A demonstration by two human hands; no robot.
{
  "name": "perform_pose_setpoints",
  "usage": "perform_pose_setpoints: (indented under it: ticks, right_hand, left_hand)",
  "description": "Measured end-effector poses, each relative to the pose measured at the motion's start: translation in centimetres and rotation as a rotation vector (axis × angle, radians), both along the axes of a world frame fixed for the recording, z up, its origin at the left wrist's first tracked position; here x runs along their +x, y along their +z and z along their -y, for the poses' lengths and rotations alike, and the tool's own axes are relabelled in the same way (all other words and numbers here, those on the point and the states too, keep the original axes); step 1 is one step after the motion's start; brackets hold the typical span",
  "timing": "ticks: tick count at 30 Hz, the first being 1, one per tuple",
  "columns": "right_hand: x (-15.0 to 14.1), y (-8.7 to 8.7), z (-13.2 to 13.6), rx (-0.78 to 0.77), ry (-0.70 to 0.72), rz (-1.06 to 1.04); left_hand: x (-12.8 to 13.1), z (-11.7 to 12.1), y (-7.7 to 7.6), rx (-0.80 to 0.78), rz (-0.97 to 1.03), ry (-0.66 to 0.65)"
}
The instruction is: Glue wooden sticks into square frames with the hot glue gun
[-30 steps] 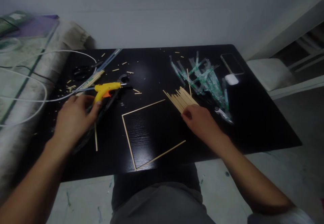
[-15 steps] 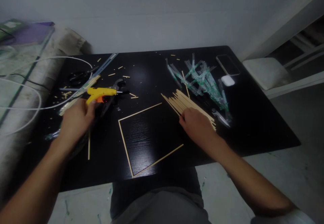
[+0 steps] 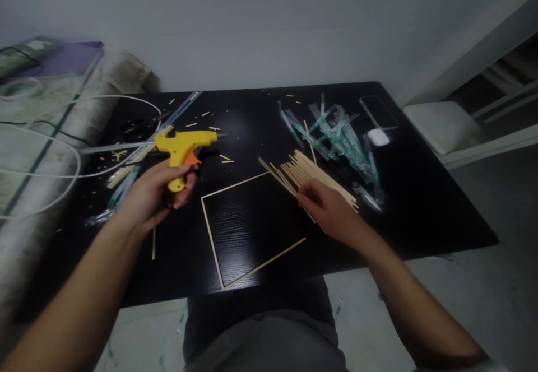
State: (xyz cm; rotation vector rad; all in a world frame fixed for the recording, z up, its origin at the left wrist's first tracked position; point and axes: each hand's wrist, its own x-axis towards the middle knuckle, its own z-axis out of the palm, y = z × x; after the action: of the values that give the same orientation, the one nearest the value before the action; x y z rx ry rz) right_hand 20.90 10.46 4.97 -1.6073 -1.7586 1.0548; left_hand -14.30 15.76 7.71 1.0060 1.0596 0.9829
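My left hand (image 3: 162, 190) grips a yellow glue gun (image 3: 179, 143) by its handle, with the orange trigger (image 3: 193, 157) facing right and the nozzle pointing right. A clear glue stick (image 3: 117, 147) sticks out of its back end. At the pile of thin wooden sticks (image 3: 313, 173), my right hand (image 3: 321, 204) pinches a stick (image 3: 279, 176) at the pile's left side. Between the hands lies a three-sided frame of sticks (image 3: 212, 243), with its right side open.
Torn clear-and-green plastic wrappers (image 3: 342, 134), a blade-like metal tool (image 3: 367, 196), a white case (image 3: 379, 136) and a phone (image 3: 378, 112) lie at the right. A white cable (image 3: 78, 173) loops across the left. Stick offcuts (image 3: 226, 159) are scattered about the black table (image 3: 269, 120).
My left hand has lifted the glue gun and brought it rightward, nearer the frame. My right hand has drawn a stick slightly away from the pile's left edge.
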Motion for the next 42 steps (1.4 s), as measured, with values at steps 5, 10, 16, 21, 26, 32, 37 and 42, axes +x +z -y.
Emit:
perform_pose_setpoints:
  ticks: [5, 10, 16, 21, 26, 32, 37, 42]
  right_hand:
    - [0.2, 0.0, 0.7, -0.096, -0.111, -0.398]
    - [0.2, 0.7, 1.0, -0.041, -0.193, -0.481]
    - [-0.6, 0.7, 1.0, 0.117, -0.102, -0.329]
    - [-0.5, 0.9, 0.7, 0.099, 0.067, -0.27]
    - [-0.5, 0.8, -0.7, -0.021, 0.094, -0.447]
    - [-1.5, -0.3, -3.6, -0.014, 0.054, -0.442]
    - [-2.4, -0.8, -4.6, -0.061, 0.065, -0.285]
    - [-2.8, -1.0, -5.2, -0.058, 0.096, -0.2]
  left_hand:
    - [1.1, 0.1, -1.1, 0.075, 0.01, 0.057]
    - [1.2, 0.3, -1.9, 0.122, 0.054, 0.065]
    - [1.8, 0.6, -3.4, 0.115, 0.079, -0.009]
    - [2.1, 0.5, -4.1, 0.128, 0.089, -0.014]
    - [2.1, 0.5, -4.3, 0.135, 0.064, -0.011]
    - [1.8, 0.7, -4.7, 0.155, -0.017, 0.003]
    - [1.5, 0.8, -5.1, 0.167, -0.099, -0.002]
    - [1.5, 0.9, -5.2, 0.167, -0.159, -0.009]
